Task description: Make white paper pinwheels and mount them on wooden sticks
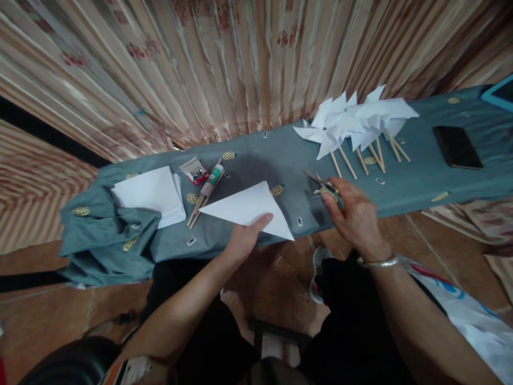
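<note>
A white sheet of paper [244, 206], folded into a triangle, is pinched by my left hand [245, 235], thumb on top near its lower edge. To the right, my right hand [355, 211] grips a pair of scissors [331, 191] by the handles. Their blades point up and left, apart from the paper. White paper pinwheels [340, 125] on wooden sticks lie overlapping beyond my right hand. Left of the folded sheet are several wooden sticks [195, 210], a glue stick [212, 179] and a small open box of metal pins [195, 171].
A stack of white paper [150, 195] rests at the left on the grey-green tablecloth [256, 155]. A dark phone [457, 147] lies at the right, with a blue-edged object [499, 93] in the far corner. A striped curtain [240, 64] hangs behind the narrow table.
</note>
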### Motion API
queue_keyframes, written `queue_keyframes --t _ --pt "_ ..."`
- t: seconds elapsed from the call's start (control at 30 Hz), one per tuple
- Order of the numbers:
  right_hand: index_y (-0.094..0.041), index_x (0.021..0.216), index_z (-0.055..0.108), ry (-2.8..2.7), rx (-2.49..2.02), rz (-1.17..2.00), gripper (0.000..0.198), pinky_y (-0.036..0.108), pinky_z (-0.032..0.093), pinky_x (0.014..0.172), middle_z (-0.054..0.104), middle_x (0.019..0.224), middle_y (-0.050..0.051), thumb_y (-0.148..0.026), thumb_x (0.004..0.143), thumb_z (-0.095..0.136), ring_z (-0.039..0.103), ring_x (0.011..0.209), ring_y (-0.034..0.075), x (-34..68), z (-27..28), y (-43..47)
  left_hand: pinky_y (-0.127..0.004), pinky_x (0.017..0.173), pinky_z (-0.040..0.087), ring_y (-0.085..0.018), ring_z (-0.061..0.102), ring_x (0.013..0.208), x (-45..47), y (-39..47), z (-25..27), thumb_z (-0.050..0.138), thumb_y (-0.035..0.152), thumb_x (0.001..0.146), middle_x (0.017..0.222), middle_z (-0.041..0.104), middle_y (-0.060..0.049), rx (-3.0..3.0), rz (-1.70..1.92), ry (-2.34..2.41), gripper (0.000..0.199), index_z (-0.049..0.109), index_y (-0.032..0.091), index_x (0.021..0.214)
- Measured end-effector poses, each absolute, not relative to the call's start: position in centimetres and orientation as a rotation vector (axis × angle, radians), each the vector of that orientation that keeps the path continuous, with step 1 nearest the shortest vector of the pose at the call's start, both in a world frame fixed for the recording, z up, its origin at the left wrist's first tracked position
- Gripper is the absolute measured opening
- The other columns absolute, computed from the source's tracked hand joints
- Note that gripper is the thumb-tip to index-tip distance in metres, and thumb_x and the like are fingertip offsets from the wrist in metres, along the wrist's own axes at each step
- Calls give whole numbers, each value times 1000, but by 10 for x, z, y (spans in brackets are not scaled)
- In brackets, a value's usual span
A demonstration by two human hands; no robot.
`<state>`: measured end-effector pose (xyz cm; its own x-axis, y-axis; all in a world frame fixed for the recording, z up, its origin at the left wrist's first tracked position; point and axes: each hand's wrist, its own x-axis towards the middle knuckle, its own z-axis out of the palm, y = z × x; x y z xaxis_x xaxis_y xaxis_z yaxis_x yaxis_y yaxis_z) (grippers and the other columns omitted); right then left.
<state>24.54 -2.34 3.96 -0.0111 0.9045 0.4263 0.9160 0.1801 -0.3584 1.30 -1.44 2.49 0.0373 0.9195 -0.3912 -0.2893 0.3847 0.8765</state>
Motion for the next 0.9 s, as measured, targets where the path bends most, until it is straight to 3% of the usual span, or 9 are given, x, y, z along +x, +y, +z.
queue_keyframes --t 0.17,0.3,0.47,0.57,0.7,0.9 --pt "-9 120 62 -2006 -1988 -148 37 44 52 84 69 112 21 -28 92 47 66 100 33 272 11 3 -39 95 50 -24 68 95 1 -11 24 84 28 63 99 74 -8 819 1069 1240 39 71 17 99" --pt "-9 114 64 -2050 -2080 -194 35 42 51 74 70 98 20 -28 92 46 66 88 32 270 11 2 -39 93 51 -24 67 95 -5 -7 23 84 32 62 99 74 -8 737 1073 1230 38 70 15 93" --pt "-11 109 68 -1994 -2183 -71 31 40 50 70 71 89 18 -27 88 52 67 82 32 271 22 4 -38 88 54 -23 68 93 -6 2 27 85 28 58 99 74 -6 560 1091 1120 45 70 16 98" --pt "-17 112 68 -1759 -2030 209 31 39 51 70 74 93 14 -33 87 58 69 81 28 268 24 4 -39 87 55 -24 68 96 -7 9 32 85 24 57 102 74 -7 526 1109 1067 50 69 17 104" --pt "-24 107 69 -1236 -1604 914 36 30 53 57 75 90 5 -46 79 70 70 76 21 246 23 -4 -38 89 55 -23 68 99 -9 17 35 83 22 59 103 74 -6 533 1136 1002 50 68 17 107" --pt "-24 107 71 -1015 -1276 1571 54 27 55 60 74 87 5 -54 63 83 67 70 16 204 25 -24 -33 86 55 -21 67 97 -13 26 34 81 21 60 99 73 -4 551 1186 979 54 65 19 112"
